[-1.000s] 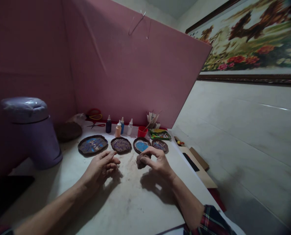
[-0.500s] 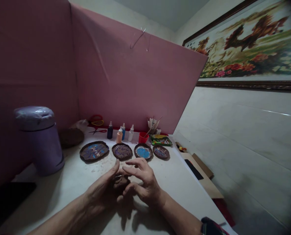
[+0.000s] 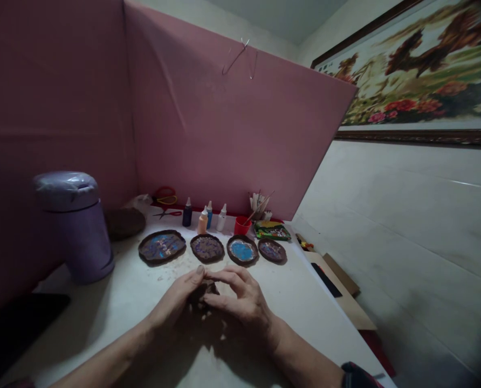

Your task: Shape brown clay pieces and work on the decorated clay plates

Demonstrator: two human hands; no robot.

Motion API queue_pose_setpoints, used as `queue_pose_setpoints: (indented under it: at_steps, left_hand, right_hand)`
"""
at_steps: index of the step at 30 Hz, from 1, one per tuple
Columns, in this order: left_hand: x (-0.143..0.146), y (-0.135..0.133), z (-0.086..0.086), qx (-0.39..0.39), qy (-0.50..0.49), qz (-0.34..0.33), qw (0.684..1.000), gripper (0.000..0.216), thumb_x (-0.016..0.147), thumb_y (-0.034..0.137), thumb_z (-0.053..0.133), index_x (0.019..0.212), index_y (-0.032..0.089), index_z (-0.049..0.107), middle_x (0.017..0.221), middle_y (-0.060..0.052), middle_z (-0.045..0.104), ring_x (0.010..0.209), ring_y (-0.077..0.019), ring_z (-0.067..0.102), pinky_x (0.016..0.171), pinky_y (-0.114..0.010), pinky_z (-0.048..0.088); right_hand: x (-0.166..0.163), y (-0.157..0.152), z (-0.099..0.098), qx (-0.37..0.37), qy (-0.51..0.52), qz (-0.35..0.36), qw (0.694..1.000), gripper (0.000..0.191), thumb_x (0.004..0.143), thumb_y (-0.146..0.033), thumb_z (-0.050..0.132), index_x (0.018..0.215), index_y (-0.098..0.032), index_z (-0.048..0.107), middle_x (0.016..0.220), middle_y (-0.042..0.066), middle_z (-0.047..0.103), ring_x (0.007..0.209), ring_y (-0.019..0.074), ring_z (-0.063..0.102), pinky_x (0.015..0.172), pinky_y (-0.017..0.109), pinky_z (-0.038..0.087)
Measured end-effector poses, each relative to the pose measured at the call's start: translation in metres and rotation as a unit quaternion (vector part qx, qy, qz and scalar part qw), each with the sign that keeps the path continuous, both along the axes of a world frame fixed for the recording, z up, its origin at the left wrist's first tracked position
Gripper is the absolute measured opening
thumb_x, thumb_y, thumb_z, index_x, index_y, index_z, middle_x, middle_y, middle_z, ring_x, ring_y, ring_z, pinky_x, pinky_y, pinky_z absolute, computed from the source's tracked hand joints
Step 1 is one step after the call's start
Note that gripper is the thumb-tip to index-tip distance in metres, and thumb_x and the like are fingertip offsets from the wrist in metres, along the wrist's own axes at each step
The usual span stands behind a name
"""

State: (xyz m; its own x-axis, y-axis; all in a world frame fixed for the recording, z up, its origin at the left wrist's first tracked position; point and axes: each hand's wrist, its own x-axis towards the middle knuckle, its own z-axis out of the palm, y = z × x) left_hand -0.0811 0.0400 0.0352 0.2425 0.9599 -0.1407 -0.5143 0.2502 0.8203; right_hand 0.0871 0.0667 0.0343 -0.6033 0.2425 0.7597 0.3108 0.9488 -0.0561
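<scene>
A lump of dark brown clay (image 3: 208, 291) sits between my two hands, above the white table; much of it is hidden by fingers and shadow. My left hand (image 3: 180, 295) cups it from the left, thumb up along its far side. Curved over from the right, my right hand (image 3: 244, 297) presses its thumb and fingers on the clay. Past my fingertips lie several flat brown clay discs with raised rims: a large one with blue and purple paint (image 3: 162, 248), a purple-speckled one (image 3: 207, 248), one with a bright blue centre (image 3: 242, 250) and a small one (image 3: 272, 251).
A purple canister (image 3: 78, 231) stands at left, with a brown clay mass (image 3: 125, 222) behind it. Along the back are scissors (image 3: 167, 214), several paint bottles (image 3: 202, 222), a red cup (image 3: 242, 225) and a green box (image 3: 272, 230). A pink panel (image 3: 232, 124) rises behind.
My right hand has closed in on the clay, its fingers now meeting my left thumb over it. The whole view has shifted slightly, so the scene sits further right.
</scene>
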Motion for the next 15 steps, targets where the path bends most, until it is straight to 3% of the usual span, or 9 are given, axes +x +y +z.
queue_pose_setpoints:
  at_steps: [7, 11, 15]
  left_hand:
    - [-0.003, 0.003, -0.003, 0.030, 0.043, 0.004, 0.999, 0.030, 0.075, 0.043, 0.067, 0.077, 0.014, 0.060, 0.062, 0.000, 0.056, 0.051, -0.0103, 0.049, 0.046, -0.020, 0.036]
    - [-0.002, 0.002, -0.002, -0.006, 0.064, -0.010, 0.998, 0.039, 0.074, 0.053, 0.063, 0.078, 0.015, 0.060, 0.057, -0.001, 0.056, 0.047, -0.0115, 0.050, 0.042, -0.021, 0.035]
    - [-0.004, 0.002, -0.001, -0.003, 0.128, 0.018, 0.992, 0.044, 0.070, 0.056, 0.066, 0.059, 0.016, 0.053, 0.044, 0.003, 0.045, 0.036, -0.0065, 0.036, 0.035, -0.018, 0.023]
  right_hand:
    - [-0.003, -0.002, 0.003, 0.046, -0.006, -0.008, 0.999, 0.018, 0.086, -0.025, 0.058, 0.102, -0.027, 0.066, 0.117, 0.007, 0.063, 0.106, 0.0210, 0.054, 0.086, 0.037, 0.050]
    - [-0.003, -0.010, 0.005, -0.013, 0.056, 0.026, 0.998, 0.024, 0.087, -0.035, 0.056, 0.107, -0.024, 0.062, 0.116, 0.010, 0.061, 0.103, 0.0214, 0.056, 0.088, 0.039, 0.048]
    - [-0.002, -0.008, 0.000, -0.074, 0.111, 0.000, 0.991, 0.016, 0.082, -0.034, 0.063, 0.090, -0.021, 0.059, 0.088, 0.008, 0.065, 0.083, 0.0200, 0.058, 0.075, 0.036, 0.049]
